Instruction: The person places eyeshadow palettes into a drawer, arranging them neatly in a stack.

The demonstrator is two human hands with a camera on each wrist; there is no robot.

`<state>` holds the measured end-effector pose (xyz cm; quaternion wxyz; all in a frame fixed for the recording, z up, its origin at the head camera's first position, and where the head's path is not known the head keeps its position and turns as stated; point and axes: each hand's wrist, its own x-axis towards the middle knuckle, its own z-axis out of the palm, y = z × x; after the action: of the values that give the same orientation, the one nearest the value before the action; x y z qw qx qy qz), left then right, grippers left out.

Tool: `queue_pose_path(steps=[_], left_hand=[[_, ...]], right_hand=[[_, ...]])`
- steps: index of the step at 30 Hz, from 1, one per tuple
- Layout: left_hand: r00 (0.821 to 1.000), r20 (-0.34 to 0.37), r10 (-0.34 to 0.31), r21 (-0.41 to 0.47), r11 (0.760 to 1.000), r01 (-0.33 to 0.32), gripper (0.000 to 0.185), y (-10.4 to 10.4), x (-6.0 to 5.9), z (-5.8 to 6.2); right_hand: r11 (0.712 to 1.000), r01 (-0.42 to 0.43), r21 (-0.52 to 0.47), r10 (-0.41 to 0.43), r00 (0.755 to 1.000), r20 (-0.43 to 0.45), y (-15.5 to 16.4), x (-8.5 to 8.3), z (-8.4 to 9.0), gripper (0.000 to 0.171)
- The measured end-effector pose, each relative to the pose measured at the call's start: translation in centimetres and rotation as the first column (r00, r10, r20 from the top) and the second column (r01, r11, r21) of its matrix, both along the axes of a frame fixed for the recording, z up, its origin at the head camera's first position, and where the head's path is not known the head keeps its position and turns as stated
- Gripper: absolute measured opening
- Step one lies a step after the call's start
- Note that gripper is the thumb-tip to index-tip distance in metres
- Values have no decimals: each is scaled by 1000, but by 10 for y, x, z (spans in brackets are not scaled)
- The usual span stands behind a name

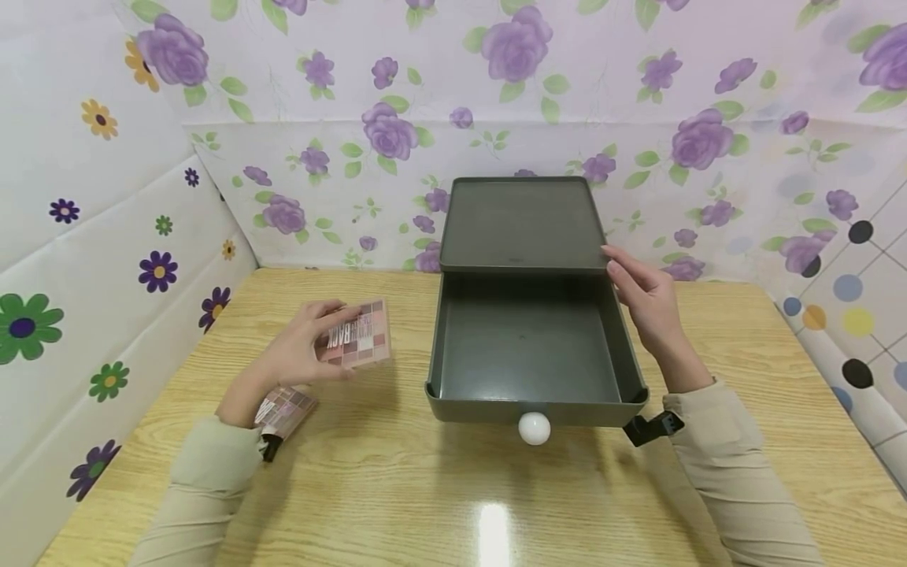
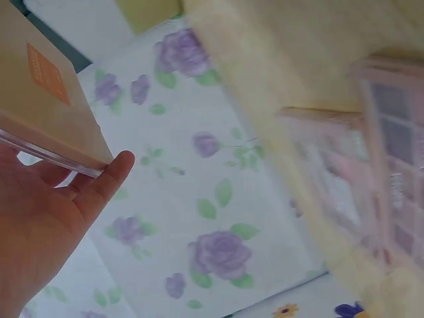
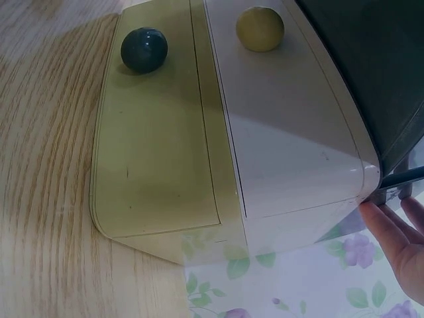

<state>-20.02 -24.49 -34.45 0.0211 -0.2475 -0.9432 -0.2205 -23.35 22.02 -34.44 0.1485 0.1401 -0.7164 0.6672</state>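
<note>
My left hand (image 1: 298,346) grips an eyeshadow palette (image 1: 372,337) above the table, left of the drawer unit. In the left wrist view, the palette's beige underside (image 2: 40,86) carries an orange label. Below that wrist lie other eyeshadow palettes (image 1: 290,409), partly hidden by the arm; the left wrist view shows two. The dark green top drawer (image 1: 524,346) stands pulled out, with a white knob (image 1: 534,428) and a bare floor. My right hand (image 1: 652,307) touches the right side of the unit near the lid (image 1: 523,224), fingers mostly straight.
Beneath the dark drawer, the right wrist view shows a white drawer (image 3: 285,119) with a yellow knob and a yellow drawer (image 3: 152,146) with a dark green knob. Flowered sheets (image 1: 319,157) line the back and sides of the wooden table (image 1: 368,488).
</note>
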Motion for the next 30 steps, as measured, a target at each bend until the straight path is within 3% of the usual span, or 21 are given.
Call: queue_pose_path(steps=[8, 17, 22, 30], left_hand=[[999, -44, -23, 61, 998, 26, 88, 5, 4, 24], [981, -173, -84, 110, 988, 104, 88, 14, 5, 54], [969, -225, -106, 92, 987, 130, 88, 20, 7, 67], [964, -242, -109, 51, 991, 125, 88, 39, 9, 87]], right_hand=[[1000, 19, -7, -19, 1000, 3, -1, 1, 2, 29], [999, 49, -2, -49, 999, 0, -2, 2, 1, 29], [999, 53, 6, -53, 999, -9, -3, 0, 0, 29], [999, 43, -12, -43, 999, -17, -4, 1, 0, 28]])
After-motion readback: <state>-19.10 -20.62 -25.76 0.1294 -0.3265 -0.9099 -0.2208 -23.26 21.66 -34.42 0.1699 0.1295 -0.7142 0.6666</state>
